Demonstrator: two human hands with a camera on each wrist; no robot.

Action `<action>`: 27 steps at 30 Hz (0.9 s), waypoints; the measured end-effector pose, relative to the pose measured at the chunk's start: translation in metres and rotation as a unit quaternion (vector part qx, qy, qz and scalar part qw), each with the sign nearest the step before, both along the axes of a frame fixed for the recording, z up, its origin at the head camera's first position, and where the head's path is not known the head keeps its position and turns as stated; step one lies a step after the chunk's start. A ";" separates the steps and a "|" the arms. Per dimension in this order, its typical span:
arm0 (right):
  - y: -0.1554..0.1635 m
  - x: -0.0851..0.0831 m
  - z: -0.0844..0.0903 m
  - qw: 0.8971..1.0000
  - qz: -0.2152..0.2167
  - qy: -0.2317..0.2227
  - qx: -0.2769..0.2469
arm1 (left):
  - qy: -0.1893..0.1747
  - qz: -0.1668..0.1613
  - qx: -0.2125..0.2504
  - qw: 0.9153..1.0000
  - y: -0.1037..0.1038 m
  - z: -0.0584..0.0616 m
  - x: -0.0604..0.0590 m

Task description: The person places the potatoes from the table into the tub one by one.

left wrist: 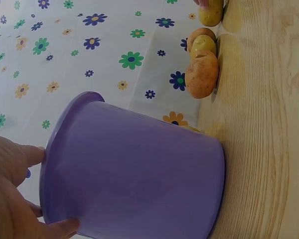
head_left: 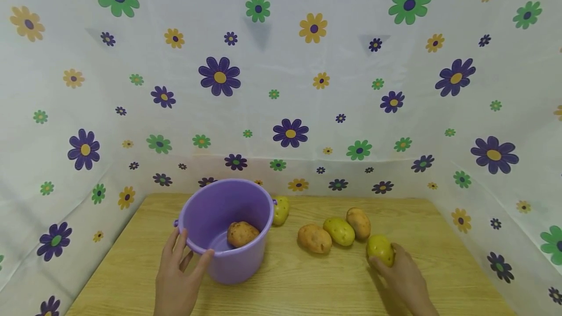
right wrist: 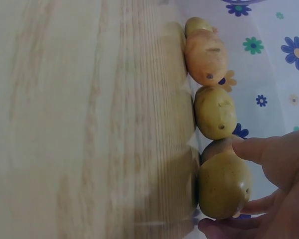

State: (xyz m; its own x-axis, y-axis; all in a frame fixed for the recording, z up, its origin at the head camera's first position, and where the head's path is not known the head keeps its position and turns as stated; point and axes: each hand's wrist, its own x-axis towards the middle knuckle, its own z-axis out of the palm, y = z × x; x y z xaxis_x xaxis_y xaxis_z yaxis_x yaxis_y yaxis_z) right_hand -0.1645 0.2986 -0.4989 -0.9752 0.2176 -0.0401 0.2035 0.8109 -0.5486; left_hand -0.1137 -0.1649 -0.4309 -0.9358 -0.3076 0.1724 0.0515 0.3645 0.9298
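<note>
From the head camera I see my left hand (head_left: 177, 277) at the near rim of the purple bucket (head_left: 226, 228), fingers spread along the outside wall and thumb hooked toward the lip, so it braces the bucket more than lifts it. One brown potato (head_left: 242, 233) lies inside, past my thumb. My right hand (head_left: 404, 277) is on the table (head_left: 307, 282), fingertips curled round the near side of the yellow-green potato (head_left: 380, 249). Beyond those fingertips, toward the bucket, three more potatoes sit in a close cluster (head_left: 333, 231), and another one (head_left: 280, 210) peeks out behind the bucket's far rim.

In the left wrist view the bucket (left wrist: 134, 174) fills the frame, standing on the wood, with my fingers (left wrist: 37, 155) resting against its rim and the thumb (left wrist: 65, 228) below. The contact looks light; I judge I should keep it steady so the bucket does not slide.

The right wrist view shows the grip best: my forefinger (right wrist: 254, 148) lies over the top of the yellow-green potato (right wrist: 223, 185) and the thumb (right wrist: 214, 229) closes under it, a pinch across its width. The potato rests on the table and sits just beside its neighbour (right wrist: 215, 112), perhaps touching. To do this well, I think I should seat the fingers deeper round the belly before lifting, and draw it away from the neighbour so that one does not roll.
</note>
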 end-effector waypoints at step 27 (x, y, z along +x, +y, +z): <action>-0.001 -0.003 -0.004 1.000 0.011 0.022 0.000 | 0.026 0.001 0.010 1.000 0.001 -0.002 0.001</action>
